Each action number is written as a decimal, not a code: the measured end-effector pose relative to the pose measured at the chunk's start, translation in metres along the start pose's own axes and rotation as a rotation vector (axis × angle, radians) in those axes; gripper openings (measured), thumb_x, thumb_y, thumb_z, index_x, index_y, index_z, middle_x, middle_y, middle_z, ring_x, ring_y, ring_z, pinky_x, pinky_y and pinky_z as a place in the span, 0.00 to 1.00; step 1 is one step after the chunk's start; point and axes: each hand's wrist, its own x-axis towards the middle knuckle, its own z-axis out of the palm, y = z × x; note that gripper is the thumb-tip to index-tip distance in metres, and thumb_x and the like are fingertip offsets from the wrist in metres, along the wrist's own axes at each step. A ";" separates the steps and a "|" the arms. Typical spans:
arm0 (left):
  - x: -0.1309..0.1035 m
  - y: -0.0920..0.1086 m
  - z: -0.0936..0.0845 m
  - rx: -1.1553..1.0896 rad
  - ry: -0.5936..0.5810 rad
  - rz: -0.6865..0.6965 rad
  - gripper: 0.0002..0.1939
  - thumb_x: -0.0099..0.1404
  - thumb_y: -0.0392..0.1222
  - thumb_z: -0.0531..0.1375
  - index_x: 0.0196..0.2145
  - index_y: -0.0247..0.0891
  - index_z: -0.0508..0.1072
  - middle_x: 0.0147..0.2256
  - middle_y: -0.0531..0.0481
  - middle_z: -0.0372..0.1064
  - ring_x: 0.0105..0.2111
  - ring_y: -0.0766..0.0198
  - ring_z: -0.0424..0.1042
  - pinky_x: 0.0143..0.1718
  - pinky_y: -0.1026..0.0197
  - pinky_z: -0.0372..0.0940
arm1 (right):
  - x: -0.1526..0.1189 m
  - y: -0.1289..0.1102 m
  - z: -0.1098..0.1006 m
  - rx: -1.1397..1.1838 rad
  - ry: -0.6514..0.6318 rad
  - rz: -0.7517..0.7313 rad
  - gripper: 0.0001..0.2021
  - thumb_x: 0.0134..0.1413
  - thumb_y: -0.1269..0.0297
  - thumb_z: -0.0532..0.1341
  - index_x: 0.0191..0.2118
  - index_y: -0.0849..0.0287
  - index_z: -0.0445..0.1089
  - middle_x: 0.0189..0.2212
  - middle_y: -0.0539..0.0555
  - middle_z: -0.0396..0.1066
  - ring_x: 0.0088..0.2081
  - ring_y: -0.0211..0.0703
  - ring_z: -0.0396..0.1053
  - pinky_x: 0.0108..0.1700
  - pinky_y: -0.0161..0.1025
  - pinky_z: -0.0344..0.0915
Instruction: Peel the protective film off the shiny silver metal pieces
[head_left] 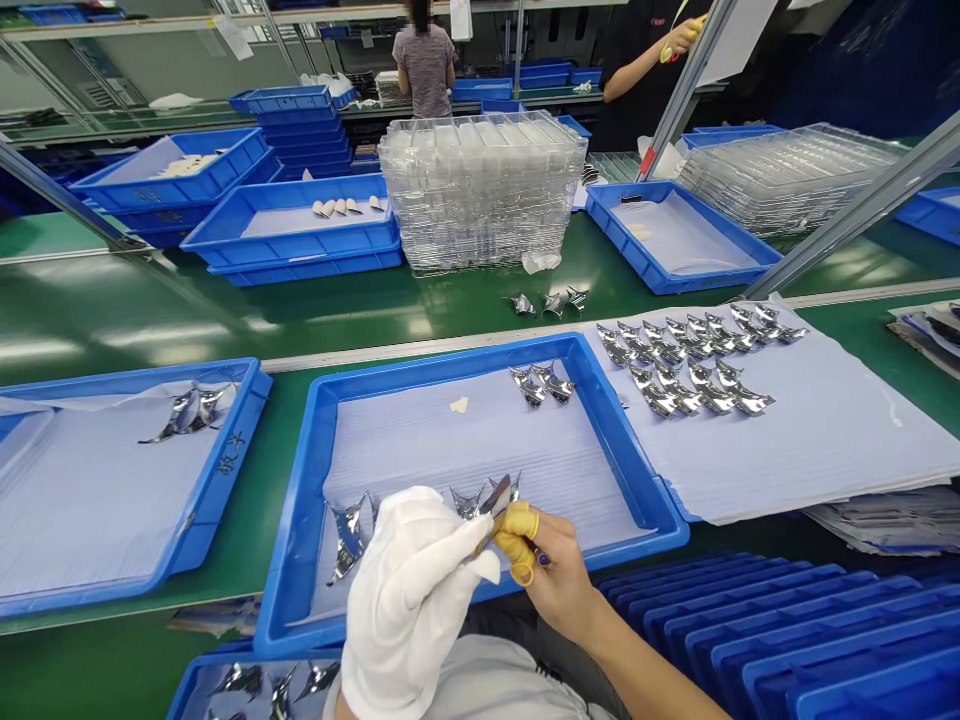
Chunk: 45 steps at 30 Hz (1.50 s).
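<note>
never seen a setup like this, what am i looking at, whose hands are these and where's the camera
There is no machine here: a person is working by hand. The one picture comes from a camera worn on their head, looking forward and down.

The left hand, in a white glove, holds a shiny curved piece. The right hand, with yellow covers on its fingertips, meets it there; a thin blue-ended item pokes out of that hand, too small to identify.

Below is a blue tray lined with pale paper, with more such pieces. Others lie in rows on the white sheet to the right. Behind, on the green table, stands a stack of clear plastic trays.
</note>
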 end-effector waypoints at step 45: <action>0.014 -0.023 0.018 -0.508 0.187 -0.934 0.17 0.58 0.52 0.73 0.37 0.39 0.78 0.40 0.48 0.81 0.41 0.60 0.79 0.46 0.60 0.70 | 0.002 -0.025 0.008 0.844 0.013 0.599 0.20 0.56 0.49 0.73 0.28 0.58 0.67 0.16 0.38 0.49 0.19 0.28 0.39 0.20 0.30 0.41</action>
